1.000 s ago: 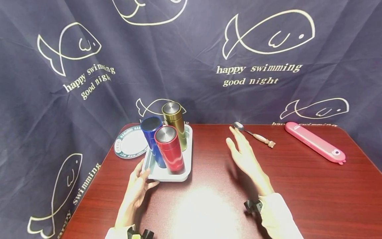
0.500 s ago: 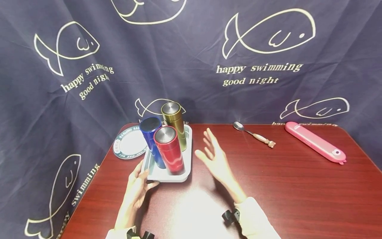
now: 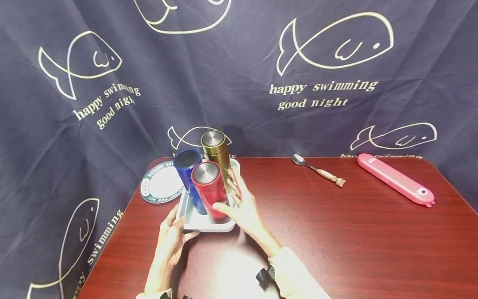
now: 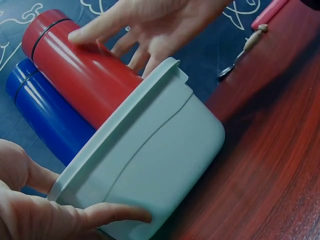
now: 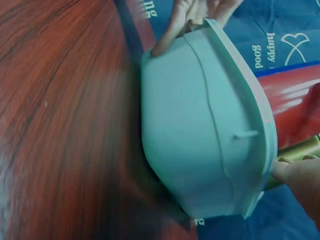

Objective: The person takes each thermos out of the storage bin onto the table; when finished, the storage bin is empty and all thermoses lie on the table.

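A pale plastic bin (image 3: 210, 227) on the table holds three thermos flasks: a red flask (image 3: 208, 189) in front, a blue flask (image 3: 188, 172) to its left and a gold flask (image 3: 218, 155) behind. My left hand (image 3: 171, 241) grips the bin's front left corner, its thumb along the outer wall (image 4: 155, 160) in the left wrist view. My right hand (image 3: 244, 209) is at the bin's right side, fingers loosely spread beside the gold flask. Its thumb lies over the front of the red flask; whether it presses there I cannot tell.
A round plate (image 3: 160, 185) with a dark patterned rim lies left of the bin. Farther right are a spoon (image 3: 325, 173) with a bear-ended handle and a pink case (image 3: 396, 178). A dark fish-print curtain (image 3: 246, 83) hangs behind the table.
My right hand has swung left from near the spoon to the bin's right side and the red flask. My left hand and the bin have stayed in place.
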{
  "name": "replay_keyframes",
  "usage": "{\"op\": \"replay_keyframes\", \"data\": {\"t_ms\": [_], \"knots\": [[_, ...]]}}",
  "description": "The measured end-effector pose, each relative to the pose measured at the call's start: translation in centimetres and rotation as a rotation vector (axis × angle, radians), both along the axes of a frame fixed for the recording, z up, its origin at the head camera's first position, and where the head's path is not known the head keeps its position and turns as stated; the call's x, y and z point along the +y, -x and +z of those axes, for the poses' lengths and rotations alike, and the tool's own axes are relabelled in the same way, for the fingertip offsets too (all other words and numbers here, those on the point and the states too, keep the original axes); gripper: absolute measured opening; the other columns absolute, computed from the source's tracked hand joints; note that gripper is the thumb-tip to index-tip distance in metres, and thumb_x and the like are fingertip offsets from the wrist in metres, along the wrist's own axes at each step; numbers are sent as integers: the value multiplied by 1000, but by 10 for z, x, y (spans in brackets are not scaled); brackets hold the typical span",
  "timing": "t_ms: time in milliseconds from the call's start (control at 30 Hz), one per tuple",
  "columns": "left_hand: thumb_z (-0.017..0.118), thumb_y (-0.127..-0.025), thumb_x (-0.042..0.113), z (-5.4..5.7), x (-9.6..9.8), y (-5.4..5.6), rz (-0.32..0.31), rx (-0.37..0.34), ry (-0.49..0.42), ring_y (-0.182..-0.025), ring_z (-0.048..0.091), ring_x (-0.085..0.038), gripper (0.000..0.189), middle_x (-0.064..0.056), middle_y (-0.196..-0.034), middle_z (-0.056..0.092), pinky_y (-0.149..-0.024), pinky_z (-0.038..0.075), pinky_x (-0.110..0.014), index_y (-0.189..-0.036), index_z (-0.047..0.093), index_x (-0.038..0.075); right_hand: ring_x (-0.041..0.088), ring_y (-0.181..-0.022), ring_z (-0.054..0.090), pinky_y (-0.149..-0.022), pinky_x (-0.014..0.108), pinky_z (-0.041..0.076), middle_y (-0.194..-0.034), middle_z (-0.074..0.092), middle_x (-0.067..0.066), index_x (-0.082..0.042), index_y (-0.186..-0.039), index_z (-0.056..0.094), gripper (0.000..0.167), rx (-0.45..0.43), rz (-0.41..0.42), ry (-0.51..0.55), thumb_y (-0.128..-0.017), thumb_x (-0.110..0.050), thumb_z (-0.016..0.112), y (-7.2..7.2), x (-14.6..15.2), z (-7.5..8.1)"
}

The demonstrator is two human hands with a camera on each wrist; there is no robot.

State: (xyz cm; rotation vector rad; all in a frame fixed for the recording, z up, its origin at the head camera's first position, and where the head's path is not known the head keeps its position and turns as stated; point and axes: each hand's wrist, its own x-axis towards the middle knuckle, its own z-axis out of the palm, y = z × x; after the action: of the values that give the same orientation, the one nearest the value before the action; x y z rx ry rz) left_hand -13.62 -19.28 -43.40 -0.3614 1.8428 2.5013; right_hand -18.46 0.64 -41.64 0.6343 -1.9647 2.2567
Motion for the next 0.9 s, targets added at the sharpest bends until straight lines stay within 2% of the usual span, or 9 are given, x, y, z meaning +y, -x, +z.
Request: {"op": "replay_keyframes", "data": {"t_ms": [167, 300, 500, 633, 767, 900], "knots": [[29, -101, -2, -1, 3, 2, 19, -4, -10, -113, 57, -22, 53, -28, -148, 32, -94, 38, -68, -153, 17, 1, 25, -137, 41, -112, 43, 34, -153, 39, 8, -16, -154, 29, 96, 40, -27, -46, -76, -5, 83, 4, -12, -4], [30, -101, 0, -2, 4, 4, 28, -8, -7, -114, 56, -20, 53, -28, -148, 32, -95, 38, -68, -153, 18, 1, 22, -129, 51, -107, 38, 41, -145, 50, 6, -15, -149, 41, 87, 63, -105, -99, -74, -6, 85, 5, -19, -5], [29, -102, -1, -2, 4, 2, 18, -10, -7, -118, 54, -22, 53, -30, -149, 29, -94, 35, -71, -153, 17, 0, 25, -119, 60, -101, 42, 47, -135, 59, 10, -10, -143, 49, 81, 103, -181, -132, -71, -7, 87, 1, -20, 0], [29, -102, 0, -2, 5, 2, 9, -18, -8, -115, 55, -21, 53, -30, -150, 28, -94, 34, -72, -153, 15, 1, 26, -113, 63, -98, 42, 50, -132, 61, 13, -8, -143, 49, 82, 136, -206, -117, -70, -5, 86, -3, -17, 13], [29, -102, 0, -2, 5, 3, 2, -22, -9, -115, 55, -18, 53, -28, -150, 27, -95, 33, -72, -153, 15, 1, 27, -106, 66, -94, 36, 53, -126, 64, 15, -6, -142, 50, 82, 150, -225, -62, -69, -1, 86, -8, -11, 36], [29, -103, 2, -1, 4, 2, 4, -27, 9, -116, 55, -17, 53, -28, -151, 27, -95, 35, -71, -154, 15, 1, 23, -109, 65, -93, 32, 53, -124, 66, 13, -9, -143, 49, 84, 160, -219, -7, -69, -5, 87, -11, -2, 56]]}}
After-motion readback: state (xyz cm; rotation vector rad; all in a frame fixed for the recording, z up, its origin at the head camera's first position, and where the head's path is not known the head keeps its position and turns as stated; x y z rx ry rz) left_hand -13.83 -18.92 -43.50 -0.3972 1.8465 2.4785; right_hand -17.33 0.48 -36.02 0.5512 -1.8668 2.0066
